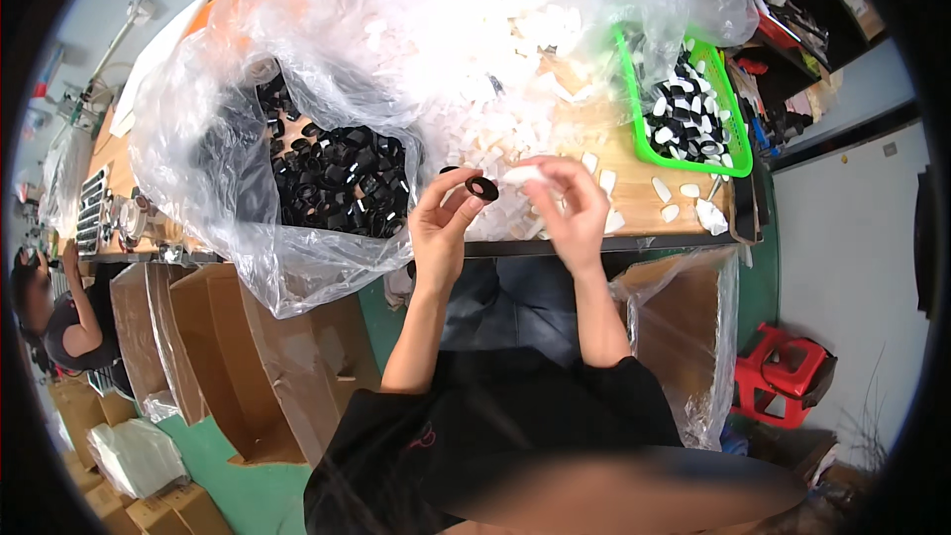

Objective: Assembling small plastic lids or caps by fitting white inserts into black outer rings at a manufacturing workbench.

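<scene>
Between the fingertips of my left hand (439, 236) is a small round black cap (482, 188), its open end facing up. My right hand (575, 213) pinches a small white plastic piece (523, 174) close to the cap; the two look slightly apart. Both hands are over the table's near edge. Left of them, a clear plastic bag (263, 263) holds a pile of black caps (342, 178). Beyond the hands spreads a heap of whitish translucent pieces (475, 69). To the right, a green basket (636, 144) contains black and white pieces.
Several loose white pieces (661, 188) lie on the wooden table (634, 203) near the basket. Below stand open cardboard boxes (223, 337) at left and a plastic-lined box (679, 327) at right. A red stool (778, 376) stands farther right. Another person (84, 327) sits at far left.
</scene>
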`<control>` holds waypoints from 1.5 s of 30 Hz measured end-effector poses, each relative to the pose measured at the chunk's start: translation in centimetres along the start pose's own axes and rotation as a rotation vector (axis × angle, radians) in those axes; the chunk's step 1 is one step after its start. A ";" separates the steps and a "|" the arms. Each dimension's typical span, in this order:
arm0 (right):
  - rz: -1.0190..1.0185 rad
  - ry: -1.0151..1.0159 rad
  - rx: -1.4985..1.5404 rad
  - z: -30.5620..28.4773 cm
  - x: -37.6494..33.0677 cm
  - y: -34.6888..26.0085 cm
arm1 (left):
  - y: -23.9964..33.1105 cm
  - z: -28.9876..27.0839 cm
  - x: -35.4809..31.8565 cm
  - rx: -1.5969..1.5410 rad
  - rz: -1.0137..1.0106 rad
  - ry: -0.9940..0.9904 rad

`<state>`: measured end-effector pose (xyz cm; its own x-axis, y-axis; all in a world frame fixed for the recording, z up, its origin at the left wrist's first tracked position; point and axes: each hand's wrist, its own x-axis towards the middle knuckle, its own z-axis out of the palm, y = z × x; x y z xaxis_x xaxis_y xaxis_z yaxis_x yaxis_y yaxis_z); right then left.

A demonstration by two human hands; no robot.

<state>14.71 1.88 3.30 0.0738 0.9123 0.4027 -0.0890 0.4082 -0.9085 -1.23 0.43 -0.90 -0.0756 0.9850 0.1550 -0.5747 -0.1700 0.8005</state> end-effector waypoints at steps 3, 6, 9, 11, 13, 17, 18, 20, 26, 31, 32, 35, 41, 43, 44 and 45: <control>-0.249 -0.075 -0.251 1.8 -0.7 -1.2 | 0.6 0.7 -0.3 -0.001 0.000 0.006; -0.268 -0.033 -0.335 1.9 -0.7 -1.6 | 1.1 1.8 -0.3 0.007 0.004 0.013; -0.284 -0.017 -0.358 1.8 -0.8 -1.5 | 1.3 1.8 -0.4 0.004 0.022 -0.004; -0.286 -0.015 -0.354 1.8 -0.9 -1.3 | 1.3 1.8 -0.4 0.006 0.043 -0.022; -0.283 -0.026 -0.366 1.8 -1.0 -1.2 | 1.4 1.9 -0.5 0.005 0.037 -0.020; -0.285 -0.059 -0.362 1.7 -1.0 -0.9 | 1.3 1.5 -0.6 -0.018 -0.003 0.010; -0.283 -0.074 -0.368 1.7 -1.0 -0.9 | 1.2 1.5 -0.6 -0.019 -0.003 0.009; -0.279 -0.090 -0.374 1.9 -1.0 -1.1 | 1.2 1.5 -0.6 0.092 0.050 0.011; -0.130 -0.043 -0.292 2.4 -1.9 -1.0 | 0.9 1.6 -0.9 0.318 0.139 0.049; -0.346 -0.038 -0.352 2.4 -1.6 -0.9 | -0.6 0.6 -0.6 0.265 0.133 0.088; -0.344 -0.037 -0.354 2.1 -1.6 -1.1 | -0.7 0.7 -0.4 0.210 0.110 0.086; -0.338 -0.072 -0.497 1.8 -1.5 -1.8 | -0.2 0.6 -0.1 0.038 -0.025 -0.037; -0.263 -0.094 -0.432 1.6 -1.5 -2.4 | -0.6 0.1 -0.2 0.001 0.096 -0.141; -0.241 -0.089 -0.407 1.8 -1.6 -2.8 | -1.0 -0.1 -0.4 -0.080 0.083 -0.137; -0.240 -0.087 -0.408 1.9 -1.7 -2.9 | -1.0 -0.1 -0.4 -0.164 0.066 -0.137; -0.261 -0.095 -0.416 1.9 -1.8 -3.0 | -1.1 0.0 -0.5 -0.164 0.065 -0.138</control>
<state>12.93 -0.92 5.52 -0.0517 0.7884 0.6130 0.3251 0.5937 -0.7361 -0.61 0.13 -1.84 -0.0106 0.9570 0.2899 -0.6979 -0.2146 0.6832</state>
